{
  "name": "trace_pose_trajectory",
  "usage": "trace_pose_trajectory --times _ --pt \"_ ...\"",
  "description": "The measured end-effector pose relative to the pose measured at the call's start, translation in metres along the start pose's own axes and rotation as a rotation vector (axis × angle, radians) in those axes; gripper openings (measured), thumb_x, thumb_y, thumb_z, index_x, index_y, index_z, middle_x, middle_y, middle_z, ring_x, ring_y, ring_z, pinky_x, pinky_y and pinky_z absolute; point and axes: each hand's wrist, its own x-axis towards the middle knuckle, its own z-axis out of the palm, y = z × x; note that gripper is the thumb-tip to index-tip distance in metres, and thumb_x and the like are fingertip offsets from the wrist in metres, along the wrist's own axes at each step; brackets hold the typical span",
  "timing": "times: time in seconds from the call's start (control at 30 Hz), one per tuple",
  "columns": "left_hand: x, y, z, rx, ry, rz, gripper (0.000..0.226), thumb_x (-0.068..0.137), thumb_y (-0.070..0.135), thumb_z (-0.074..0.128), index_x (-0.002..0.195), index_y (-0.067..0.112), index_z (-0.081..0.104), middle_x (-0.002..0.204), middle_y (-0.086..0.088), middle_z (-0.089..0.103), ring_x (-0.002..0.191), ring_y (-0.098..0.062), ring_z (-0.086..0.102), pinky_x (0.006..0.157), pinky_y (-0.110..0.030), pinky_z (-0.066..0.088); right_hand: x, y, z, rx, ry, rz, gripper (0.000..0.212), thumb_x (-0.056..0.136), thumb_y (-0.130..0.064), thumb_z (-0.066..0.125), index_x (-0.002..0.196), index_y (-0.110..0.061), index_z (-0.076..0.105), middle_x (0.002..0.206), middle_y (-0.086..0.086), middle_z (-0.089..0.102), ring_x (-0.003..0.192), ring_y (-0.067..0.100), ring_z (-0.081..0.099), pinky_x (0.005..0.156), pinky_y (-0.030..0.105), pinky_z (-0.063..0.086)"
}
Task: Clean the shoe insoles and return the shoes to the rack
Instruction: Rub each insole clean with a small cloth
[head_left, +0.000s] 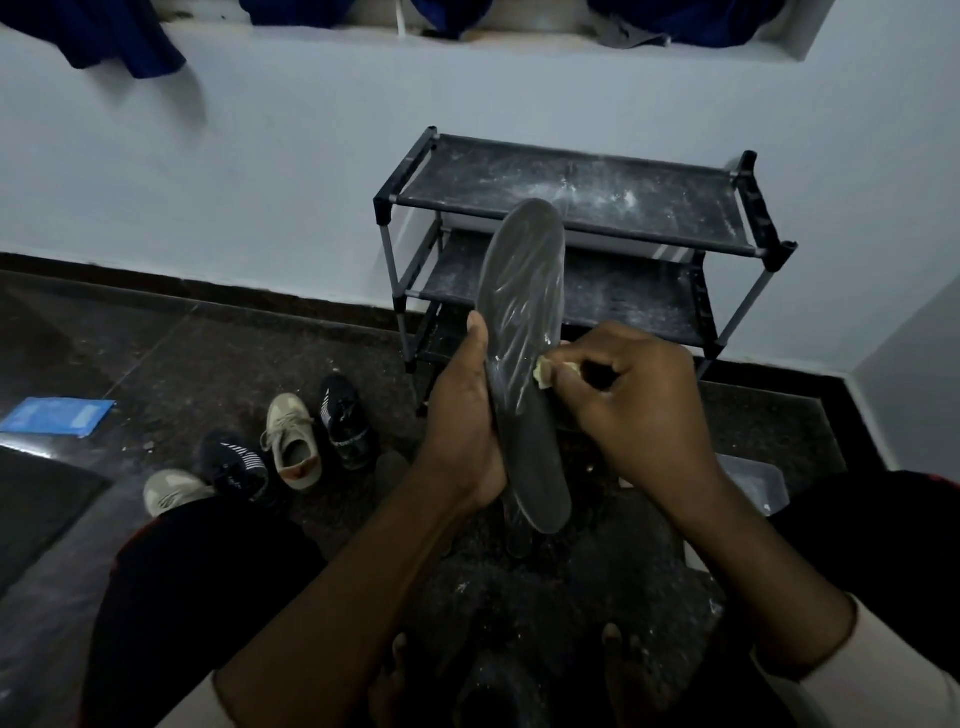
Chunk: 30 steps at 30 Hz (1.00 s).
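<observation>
Left grip curls, thumb upright; right grip pinches with fingertips, both forearms extended forward.

I log: dim, bluish picture; wall at 11 o'clock brightest; floor murky; edges bowed; detail soft.

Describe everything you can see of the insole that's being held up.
The insole is one dark grey piece, long and flat with rounded ends. Shiny streaks and a few white specks mark its middle, so it seems wet. It stands nearly upright in front of the shoe rack. The left hand grips its left edge, thumb on the face; the right hand pinches a pale yellow wad against its right edge.
</observation>
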Motion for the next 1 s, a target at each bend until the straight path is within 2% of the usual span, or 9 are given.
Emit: trace_pose_trajectory --times 0.17,0.27,0.33,0.5,0.6,0.7,0.83,0.93,1.0 --pt "-0.001 0.003 0.0 -0.006 -0.023 -0.008 0.068 0.106 0.052 0.026 0.104 0.007 0.077 0.103 -0.017 0.074 0.094 -0.026 0.072 0.086 -0.036 0.06 -0.011 -0.004 0.002 0.045 -0.084 0.003 0.009 0.085 -0.007 0.077 0.089 -0.015 0.081 0.088 -0.009 0.072 0.08 -0.001 0.067 0.074 0.006 0.047" --pt "-0.001 0.0 0.001 0.006 0.002 -0.001 0.062 0.107 0.05 0.028 0.121 0.005 0.068 0.106 -0.016 0.073 0.096 -0.024 0.071 0.084 -0.034 0.06 -0.002 0.002 -0.003 0.017 0.005 0.029 0.007 0.087 -0.012 0.077 0.091 -0.017 0.081 0.086 -0.008 0.071 0.076 0.0 0.065 0.071 0.015 0.051" --pt "-0.002 -0.001 0.001 0.001 0.005 0.003 0.062 0.107 0.05 0.029 0.127 0.004 0.064 0.114 -0.018 0.071 0.104 -0.026 0.069 0.091 -0.036 0.059 -0.001 -0.002 0.001 0.013 -0.012 0.017 0.006 0.087 -0.012 0.078 0.09 -0.017 0.081 0.085 -0.008 0.071 0.076 0.001 0.065 0.071 0.016 0.052" --pt "-0.002 0.003 0.0 -0.01 0.001 -0.02 0.07 0.106 0.054 0.025 0.108 0.005 0.075 0.115 -0.025 0.07 0.102 -0.03 0.069 0.092 -0.04 0.058 -0.015 -0.005 0.004 0.066 -0.08 0.01 0.009 0.085 -0.008 0.077 0.088 -0.016 0.081 0.086 -0.012 0.072 0.081 -0.004 0.066 0.082 0.007 0.047" --pt "-0.003 0.0 0.001 0.016 0.007 -0.004 0.064 0.107 0.051 0.026 0.114 0.008 0.073 0.108 -0.017 0.073 0.098 -0.025 0.071 0.083 -0.035 0.061 -0.005 -0.003 0.001 0.033 0.001 0.031 0.007 0.087 -0.012 0.077 0.091 -0.016 0.081 0.086 -0.009 0.072 0.078 0.0 0.066 0.073 0.01 0.05" --pt "-0.004 -0.001 0.001 0.001 0.01 -0.008 0.062 0.107 0.051 0.028 0.124 0.005 0.066 0.115 -0.019 0.071 0.106 -0.028 0.07 0.089 -0.036 0.06 -0.012 -0.012 0.007 0.078 -0.073 0.013 0.006 0.086 -0.012 0.078 0.091 -0.015 0.081 0.087 -0.009 0.073 0.079 -0.001 0.067 0.072 0.008 0.05" --pt "-0.002 0.002 -0.002 0.013 0.007 -0.006 0.073 0.106 0.055 0.023 0.116 0.001 0.071 0.122 -0.028 0.066 0.117 -0.039 0.063 0.1 -0.044 0.054 -0.019 -0.009 0.006 0.099 -0.064 0.042 0.008 0.085 -0.011 0.079 0.089 -0.016 0.082 0.087 -0.011 0.074 0.082 -0.003 0.067 0.075 0.008 0.049" --pt "-0.003 -0.001 -0.001 -0.015 0.002 -0.008 0.067 0.107 0.051 0.026 0.104 0.008 0.077 0.106 -0.017 0.074 0.098 -0.026 0.072 0.082 -0.036 0.061 -0.011 -0.008 0.005 0.118 0.001 0.055 0.007 0.086 -0.013 0.079 0.091 -0.018 0.082 0.086 -0.011 0.073 0.08 0.001 0.068 0.074 0.013 0.052" --pt "-0.004 0.001 -0.002 -0.039 -0.01 -0.01 0.067 0.106 0.052 0.028 0.105 0.008 0.077 0.11 -0.02 0.073 0.102 -0.028 0.072 0.084 -0.036 0.061 -0.015 -0.013 0.009 0.15 -0.027 0.029 0.008 0.085 -0.012 0.08 0.09 -0.017 0.082 0.084 -0.01 0.073 0.078 0.003 0.068 0.072 0.017 0.054"
